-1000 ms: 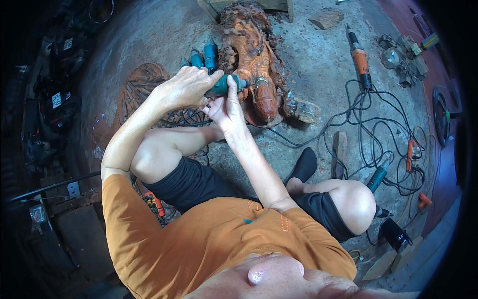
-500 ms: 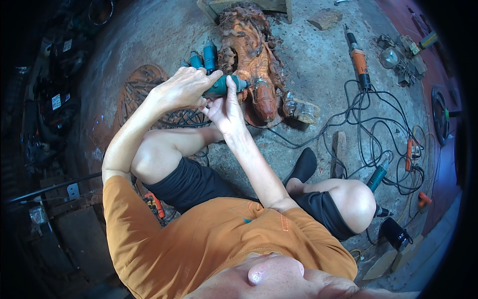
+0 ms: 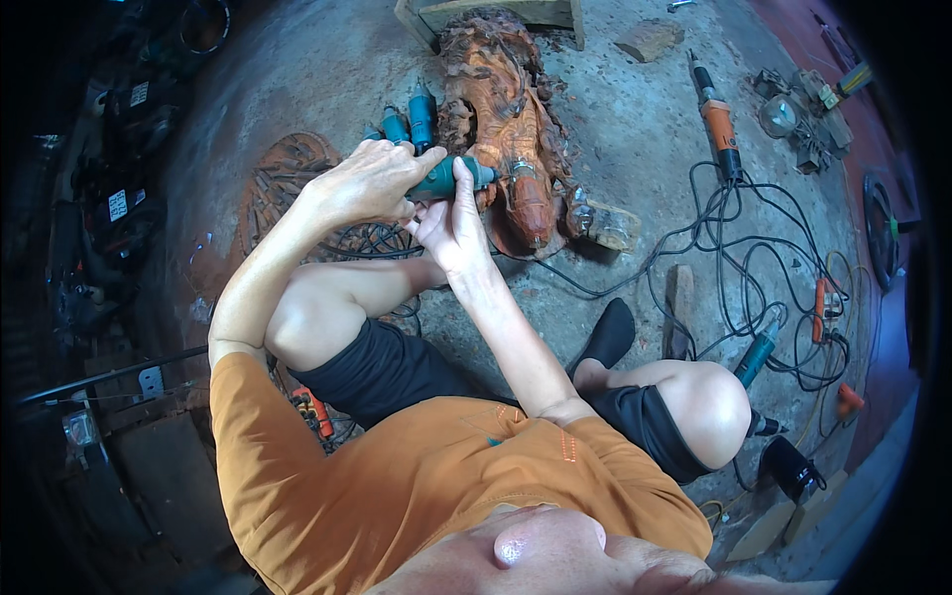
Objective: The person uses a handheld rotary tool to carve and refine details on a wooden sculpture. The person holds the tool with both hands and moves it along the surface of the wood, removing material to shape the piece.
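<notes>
A teal die grinder (image 3: 436,178) is held sideways by both hands, its nose pointing right at the reddish-brown wood carving (image 3: 506,119). My left hand (image 3: 372,183) is wrapped over its back end from above, fingers closed. From below, my right hand (image 3: 451,230) grips its front part, with the thumb laid up along the body. The tool's tip lies beside the carving's rounded near end; whether it touches the wood is too small to tell. Beyond my left hand stand more teal power tools (image 3: 420,119), close to the carving's left side.
A round tray of bits (image 3: 278,169) lies left of my hands. On the right are an orange rotary tool (image 3: 719,124), tangled black cables (image 3: 724,228) and a teal grinder (image 3: 757,357). A wood block (image 3: 610,226) sits against the carving; a wooden frame (image 3: 421,22) stands behind it.
Both hands keep their grip on the die grinder, which sits nearly as before. The whole view has shifted slightly; the carving has not visibly moved on the floor.
</notes>
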A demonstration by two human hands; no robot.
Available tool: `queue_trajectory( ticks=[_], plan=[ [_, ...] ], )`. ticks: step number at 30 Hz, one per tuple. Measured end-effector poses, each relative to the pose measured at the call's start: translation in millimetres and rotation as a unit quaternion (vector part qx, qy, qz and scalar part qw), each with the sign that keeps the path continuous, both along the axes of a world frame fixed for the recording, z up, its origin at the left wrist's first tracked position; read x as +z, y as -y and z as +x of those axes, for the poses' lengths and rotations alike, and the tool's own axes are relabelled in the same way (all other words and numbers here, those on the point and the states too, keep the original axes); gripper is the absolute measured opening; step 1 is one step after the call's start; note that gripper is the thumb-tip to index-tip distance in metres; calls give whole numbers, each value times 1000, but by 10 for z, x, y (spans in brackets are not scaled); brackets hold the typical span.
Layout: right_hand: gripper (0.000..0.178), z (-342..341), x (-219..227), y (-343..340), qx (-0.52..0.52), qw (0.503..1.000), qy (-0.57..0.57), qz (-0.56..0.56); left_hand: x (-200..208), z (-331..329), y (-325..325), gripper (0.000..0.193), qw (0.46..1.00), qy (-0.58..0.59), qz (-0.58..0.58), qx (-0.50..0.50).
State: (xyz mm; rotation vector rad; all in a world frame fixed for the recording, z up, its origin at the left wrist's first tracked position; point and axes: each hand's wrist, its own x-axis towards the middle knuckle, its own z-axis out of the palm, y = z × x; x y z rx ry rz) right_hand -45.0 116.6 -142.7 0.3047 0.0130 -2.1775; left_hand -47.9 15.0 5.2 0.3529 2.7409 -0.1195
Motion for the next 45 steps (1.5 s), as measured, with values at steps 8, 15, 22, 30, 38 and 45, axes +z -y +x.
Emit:
queue_trajectory(
  ticks=[8, 15, 22, 30, 38, 45],
  plan=[
    [67, -120, 1, 97, 7, 999, -39, -10, 45, -4, -1, 85, 999, -31, -19, 26],
    [67, -270, -86, 201, 7, 998, -58, -31, 23, -77, 29, 78, 998, -53, -13, 26],
    [69, -360, -91, 237, 10, 998, -54, -22, -54, -111, 107, 79, 996, -81, -11, 19],
    [70, -380, -158, 290, 16, 998, -58, -25, -103, -129, 166, 78, 997, -78, -11, 20],
    [68, -397, -182, 320, 14, 997, -63, -29, -137, -141, 177, 77, 997, -77, -10, 30],
    [70, -423, -167, 298, 10, 998, -66, -21, -138, -176, 159, 77, 997, -69, -14, 31]
  ],
)
